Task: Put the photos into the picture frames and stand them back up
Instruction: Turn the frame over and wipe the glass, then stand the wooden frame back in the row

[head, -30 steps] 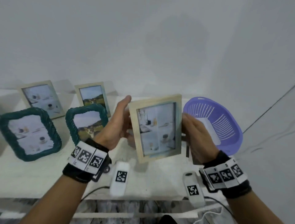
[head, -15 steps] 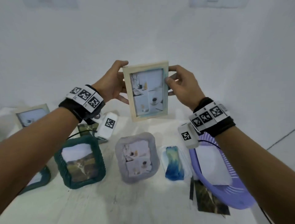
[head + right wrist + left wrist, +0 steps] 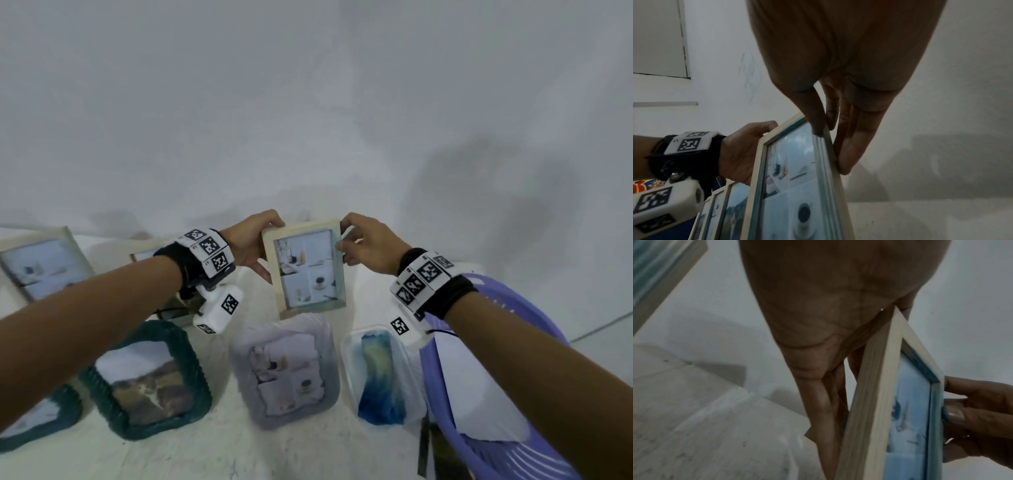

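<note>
Both hands hold one pale wooden frame (image 3: pixel 305 269) upright above the back of the desk (image 3: pixel 219 445), its photo already behind the glass: the left hand (image 3: pixel 251 245) pinches the upper left edge with the thumb in front and the fingers behind, and the right hand (image 3: pixel 368 245) pinches the upper right edge the same way. The step in hand looks like standing this frame back up, behind the grey frame (image 3: pixel 286 370) and the clear frame (image 3: pixel 380 373) that lie or lean nearer the person. To do it well, I would lower the bottom edge onto the desk first, keep both pinches high so the glass stays free of prints, and tilt the top back only until the rear stand (hidden from every view) takes the weight. Release one hand at a time, checking that it does not tip toward the purple basket (image 3: pixel 507 455) or the green woven frame (image 3: pixel 150 380).
</note>
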The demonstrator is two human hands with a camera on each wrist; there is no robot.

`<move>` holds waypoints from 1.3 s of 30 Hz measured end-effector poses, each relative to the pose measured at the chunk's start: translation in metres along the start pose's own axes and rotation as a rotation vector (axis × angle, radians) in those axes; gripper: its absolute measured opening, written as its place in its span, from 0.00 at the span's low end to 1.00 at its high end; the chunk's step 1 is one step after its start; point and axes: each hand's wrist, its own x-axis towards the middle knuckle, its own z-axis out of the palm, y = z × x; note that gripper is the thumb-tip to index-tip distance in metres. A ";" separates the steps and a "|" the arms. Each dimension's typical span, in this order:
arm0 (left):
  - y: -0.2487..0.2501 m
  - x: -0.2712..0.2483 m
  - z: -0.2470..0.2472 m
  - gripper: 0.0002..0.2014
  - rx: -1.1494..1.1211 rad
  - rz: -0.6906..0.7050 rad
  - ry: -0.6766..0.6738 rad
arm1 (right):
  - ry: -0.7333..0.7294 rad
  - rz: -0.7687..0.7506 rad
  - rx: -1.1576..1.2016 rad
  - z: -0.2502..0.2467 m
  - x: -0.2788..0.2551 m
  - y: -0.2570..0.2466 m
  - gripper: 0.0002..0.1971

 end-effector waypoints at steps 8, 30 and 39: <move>-0.026 0.025 -0.005 0.22 -0.011 -0.088 -0.002 | -0.094 0.074 -0.002 0.021 0.009 0.020 0.05; 0.021 -0.070 0.005 0.13 0.643 0.562 0.345 | 0.164 0.086 -0.074 -0.023 -0.061 -0.012 0.17; -0.020 -0.129 0.104 0.14 0.822 0.833 0.200 | 0.096 0.189 -0.408 0.000 -0.200 0.000 0.23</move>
